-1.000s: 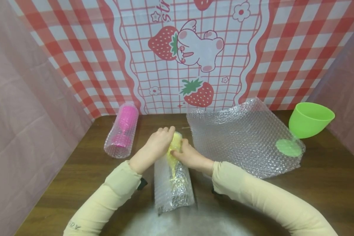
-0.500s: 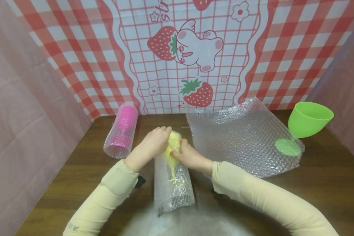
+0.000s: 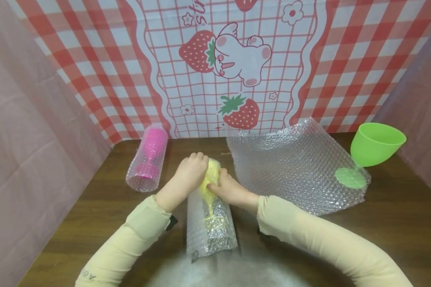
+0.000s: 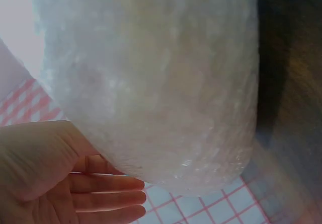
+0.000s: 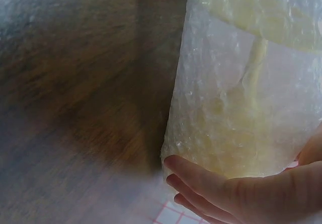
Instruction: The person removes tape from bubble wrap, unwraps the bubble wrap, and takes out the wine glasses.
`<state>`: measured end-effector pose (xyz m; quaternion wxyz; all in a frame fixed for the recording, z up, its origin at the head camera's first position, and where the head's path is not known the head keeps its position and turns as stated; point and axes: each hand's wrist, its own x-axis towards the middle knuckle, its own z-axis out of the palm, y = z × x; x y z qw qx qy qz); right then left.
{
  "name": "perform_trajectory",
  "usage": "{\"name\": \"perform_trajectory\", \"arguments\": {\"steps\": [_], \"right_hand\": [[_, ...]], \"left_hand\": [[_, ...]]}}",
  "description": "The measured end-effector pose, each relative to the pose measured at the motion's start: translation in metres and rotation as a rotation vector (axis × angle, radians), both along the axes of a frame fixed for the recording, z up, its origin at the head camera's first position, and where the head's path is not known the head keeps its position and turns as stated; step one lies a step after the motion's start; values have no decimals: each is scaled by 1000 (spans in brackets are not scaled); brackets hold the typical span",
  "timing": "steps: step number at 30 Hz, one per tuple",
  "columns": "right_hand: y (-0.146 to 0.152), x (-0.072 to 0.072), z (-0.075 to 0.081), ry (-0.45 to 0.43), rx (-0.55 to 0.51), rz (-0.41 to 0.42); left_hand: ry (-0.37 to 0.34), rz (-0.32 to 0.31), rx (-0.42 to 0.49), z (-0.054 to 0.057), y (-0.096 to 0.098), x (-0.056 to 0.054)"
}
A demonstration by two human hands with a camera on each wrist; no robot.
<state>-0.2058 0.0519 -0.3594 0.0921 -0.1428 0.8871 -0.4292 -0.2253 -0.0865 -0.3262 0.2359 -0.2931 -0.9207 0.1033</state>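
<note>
A yellow goblet [image 3: 210,187] lies in the middle of the table, rolled in bubble wrap [image 3: 195,223], its bowl away from me. The left hand [image 3: 191,171] grips the far left of the roll, with its fingers bent over the end in the head view. In the left wrist view, several fingers [image 4: 108,200] show beyond the wrap [image 4: 151,83], and the thumb is hidden. On the other side the right hand [image 3: 231,189] holds the roll around the bowl. Its fingers [image 5: 198,176] lie along the wrap in the right wrist view, where the goblet's stem [image 5: 255,65] shows through.
A pink goblet [image 3: 152,147] in bubble wrap lies at the back left of the wooden table [image 3: 93,215]. To the right a bubble wrap sheet [image 3: 291,167] is spread out, with a green goblet [image 3: 375,145] at its right edge. A checked cloth [image 3: 129,71] hangs behind.
The left hand has shifted slightly left along the far end of the roll. The right hand keeps its hold, and the roll stays almost in place.
</note>
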Motion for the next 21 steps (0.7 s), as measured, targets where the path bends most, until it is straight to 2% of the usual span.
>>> {"name": "perform_trajectory", "arguments": {"steps": [5, 9, 13, 21], "right_hand": [[0, -1, 1, 10, 41, -6], [-1, -1, 1, 47, 67, 0], [-2, -1, 0, 74, 95, 1], [-2, -1, -2, 88, 112, -13]], "left_hand": [[48, -53, -17, -4, 0, -2], [40, -80, -10, -4, -1, -4], [17, -74, -2, -5, -2, -9], [-22, -48, 156, -11, -5, -15]]}}
